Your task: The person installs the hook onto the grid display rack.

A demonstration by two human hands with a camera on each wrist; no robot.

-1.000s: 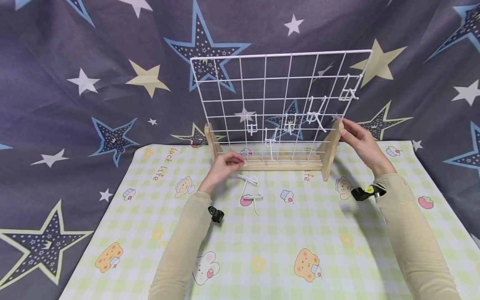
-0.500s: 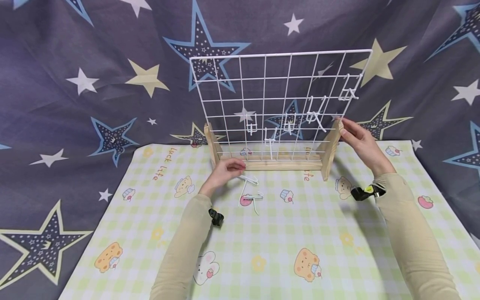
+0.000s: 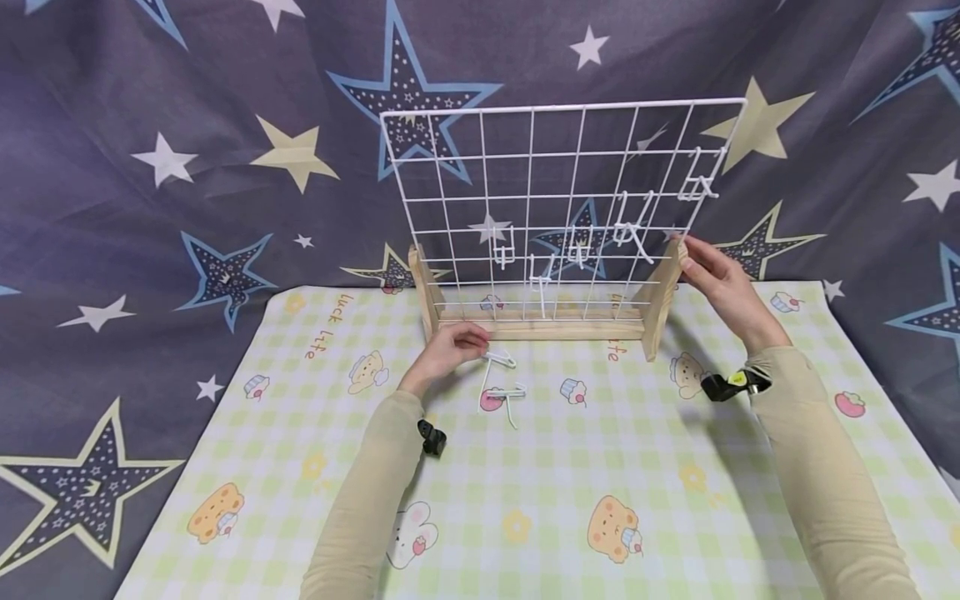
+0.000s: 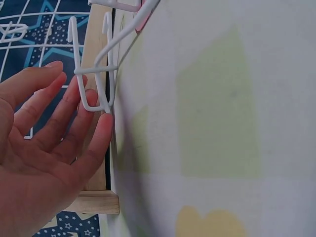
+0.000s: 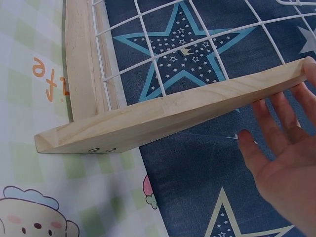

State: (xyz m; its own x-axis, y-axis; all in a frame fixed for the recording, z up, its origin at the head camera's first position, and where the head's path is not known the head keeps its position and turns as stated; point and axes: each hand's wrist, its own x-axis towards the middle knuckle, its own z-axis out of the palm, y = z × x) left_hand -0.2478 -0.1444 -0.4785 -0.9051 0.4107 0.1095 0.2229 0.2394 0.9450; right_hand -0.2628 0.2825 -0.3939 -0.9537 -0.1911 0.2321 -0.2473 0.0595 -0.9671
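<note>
Just below the centre of the head view: white wire hook (image 4: 94,70), on the checked tablecloth (image 3: 525,475), just to the right of and below the fingertips of the left hand (image 3: 447,346).
Hook's long axis: the long prong runs toward the lower left of the head view; the short frame lies across it, its closed end toward the hand and its two bent ends toward the right.
Nearer hand: the left, almost over the hook; the right hand (image 3: 723,293) is well apart, right of centre.
Left grip: fingers loosely bent and a little spread, thumb and forefinger tips close together, none wrapped round the wire. In the left wrist view the ring and little fingertips seem to touch the closed end, though wire and fingers overlap and contact is hard to confirm.
Right grip: thumb and forefinger pinch the top end of the right wooden upright (image 3: 660,304), the other fingers along its outer side.
Second hook (image 3: 507,393): just below the first, prong toward the bottom edge, touched by neither hand.
Wire grid (image 3: 562,107): upper centre to right, standing behind both loose hooks.
</note>
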